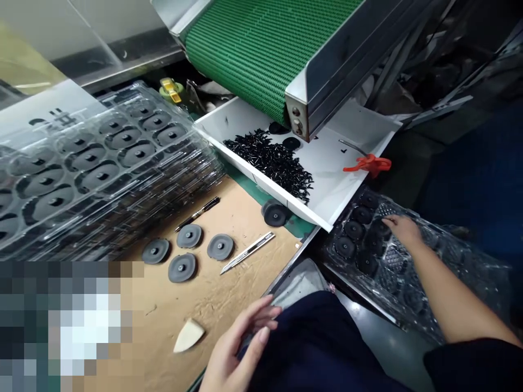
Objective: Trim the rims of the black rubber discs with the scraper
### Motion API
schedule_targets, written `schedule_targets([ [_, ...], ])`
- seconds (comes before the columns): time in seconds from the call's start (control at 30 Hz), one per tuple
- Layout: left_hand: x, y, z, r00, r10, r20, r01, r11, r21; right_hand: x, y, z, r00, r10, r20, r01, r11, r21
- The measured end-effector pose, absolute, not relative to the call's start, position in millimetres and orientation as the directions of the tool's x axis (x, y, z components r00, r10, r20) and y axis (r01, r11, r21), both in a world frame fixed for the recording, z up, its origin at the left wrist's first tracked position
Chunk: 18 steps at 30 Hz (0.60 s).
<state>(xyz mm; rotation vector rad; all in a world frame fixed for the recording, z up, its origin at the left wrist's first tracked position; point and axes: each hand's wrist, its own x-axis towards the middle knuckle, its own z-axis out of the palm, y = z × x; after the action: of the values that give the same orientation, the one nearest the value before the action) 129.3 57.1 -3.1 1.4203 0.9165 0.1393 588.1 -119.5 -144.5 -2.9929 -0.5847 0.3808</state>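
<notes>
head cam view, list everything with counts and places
conveyor belt: one, green, top centre
tray: one, white, under belt end
small moulded parts: one heap, black, in tray
plastic piece: one, orange-red, in tray
clear tray stack: one, clear, left
rubber discs: five, dark grey, four on board, one by tray
board: one, tan, centre
utility knife: one, silver, on board
pen: one, black, on board
wedge piece: one, cream, on board
loaded tray: one, clear, right
left hand: one, lower centre
right hand: one, on loaded tray
</notes>
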Motion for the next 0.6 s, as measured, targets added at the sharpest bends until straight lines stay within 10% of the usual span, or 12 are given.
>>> schedule_targets([
  [0.33,102,40,-4,0.607,0.644,-0.466,0.440,0.217,0.872,488,-76,-75,0.733,0.546,0.405,0.680,-0.589,-0.436],
  [0.6,76,33,-7,0.408,0.752,-0.517,0.350,0.394,0.850,461,15,3,0.281,0.954,0.103,0.909,-0.230,-0.348],
])
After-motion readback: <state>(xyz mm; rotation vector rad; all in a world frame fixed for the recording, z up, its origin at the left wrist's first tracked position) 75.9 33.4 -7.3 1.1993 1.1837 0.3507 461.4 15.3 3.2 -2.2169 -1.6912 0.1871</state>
